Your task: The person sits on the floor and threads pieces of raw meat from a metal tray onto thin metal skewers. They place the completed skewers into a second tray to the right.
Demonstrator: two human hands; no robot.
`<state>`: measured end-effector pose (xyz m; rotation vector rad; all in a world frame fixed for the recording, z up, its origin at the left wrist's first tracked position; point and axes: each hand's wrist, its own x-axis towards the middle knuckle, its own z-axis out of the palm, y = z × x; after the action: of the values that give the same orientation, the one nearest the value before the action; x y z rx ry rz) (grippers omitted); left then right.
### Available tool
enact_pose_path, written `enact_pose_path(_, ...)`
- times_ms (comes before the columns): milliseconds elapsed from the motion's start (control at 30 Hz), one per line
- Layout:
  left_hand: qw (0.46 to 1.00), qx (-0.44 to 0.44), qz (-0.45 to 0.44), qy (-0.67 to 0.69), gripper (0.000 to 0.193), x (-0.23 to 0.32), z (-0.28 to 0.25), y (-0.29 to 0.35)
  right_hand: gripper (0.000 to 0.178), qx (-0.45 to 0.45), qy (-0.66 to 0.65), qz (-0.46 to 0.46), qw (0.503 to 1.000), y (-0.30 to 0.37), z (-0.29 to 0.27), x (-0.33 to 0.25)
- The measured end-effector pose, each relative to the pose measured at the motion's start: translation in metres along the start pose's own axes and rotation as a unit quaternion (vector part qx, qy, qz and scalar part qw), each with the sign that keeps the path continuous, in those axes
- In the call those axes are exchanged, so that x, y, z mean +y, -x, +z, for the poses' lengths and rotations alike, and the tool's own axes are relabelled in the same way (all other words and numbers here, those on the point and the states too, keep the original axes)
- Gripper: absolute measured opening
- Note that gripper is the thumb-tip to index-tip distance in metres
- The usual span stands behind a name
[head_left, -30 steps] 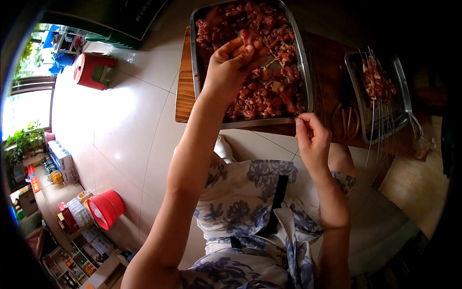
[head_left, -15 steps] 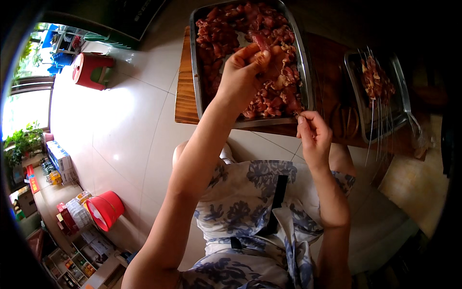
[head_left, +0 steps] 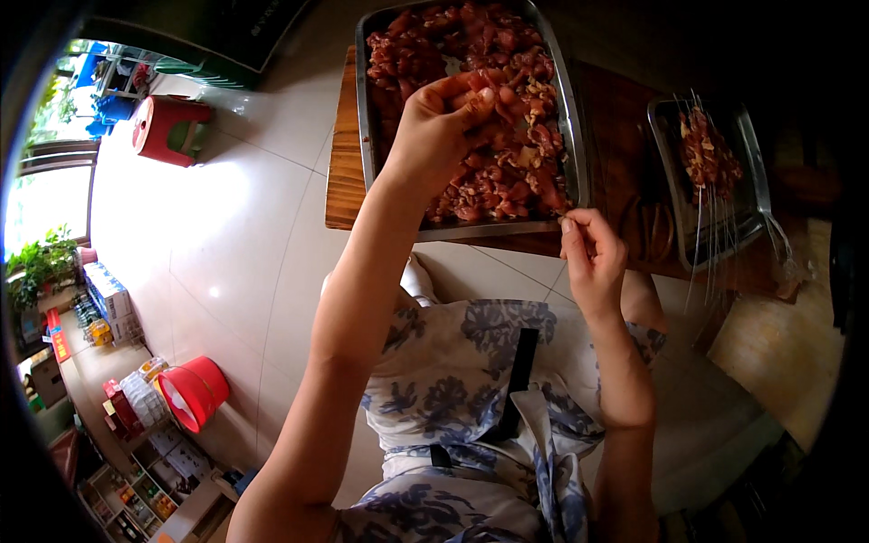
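Observation:
A large metal tray (head_left: 489, 230) full of cut raw meat (head_left: 507, 190) lies in front of me. Above the meat, my left hand (head_left: 439, 127) is closed in a pinch, with a piece of raw meat (head_left: 486, 81) at its fingertips. My right hand (head_left: 593, 258) pinches thumb against fingers at the tray's near right corner. Whatever it grips is too thin or hidden to make out; a small bit of meat shows by the fingertips. In a smaller metal tray (head_left: 759, 167) to the right, threaded meat (head_left: 709, 154) sits on several thin skewers (head_left: 711, 217), their ends jutting over the near rim.
Both trays rest on a brown wooden table (head_left: 342, 172). A clear plastic bag (head_left: 786, 249) hangs by the smaller tray. On the tiled floor to the left stand a red stool (head_left: 172, 131) and a red bucket (head_left: 199, 389), near cluttered low shelves (head_left: 145, 489).
My left hand has shifted slightly left, and the meat strip that stuck up from its fingers now shows less. My right hand has stayed nearly in place.

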<state>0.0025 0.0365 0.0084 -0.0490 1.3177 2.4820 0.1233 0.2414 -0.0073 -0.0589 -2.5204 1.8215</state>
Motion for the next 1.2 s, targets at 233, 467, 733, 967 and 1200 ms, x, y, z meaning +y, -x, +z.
enact_pose_path(233,0.998,-0.009,-0.016,-0.052,0.021,-0.016,0.022,0.007,0.007,0.014,-0.020,0.002,1.000,0.000,-0.001,-0.003)
enact_pose_path(467,0.996,-0.023,-0.080,-0.018,0.024,-0.027,0.041,0.012,0.006,0.017,-0.075,0.022,0.997,-0.004,-0.006,-0.002)
enact_pose_path(733,0.997,-0.002,-0.073,-0.033,0.022,-0.044,0.049,0.019,0.012,0.014,-0.182,0.065,0.981,-0.014,-0.005,-0.009)
enact_pose_path(967,0.993,-0.054,-0.074,-0.070,0.027,-0.055,0.044,0.018,0.013,0.027,-0.176,0.061,0.982,-0.016,-0.007,-0.012)
enact_pose_path(1200,0.978,-0.101,-0.090,-0.157,0.034,-0.050,0.054,0.020,0.014,0.094,0.010,-0.060,0.994,-0.015,-0.019,-0.005)
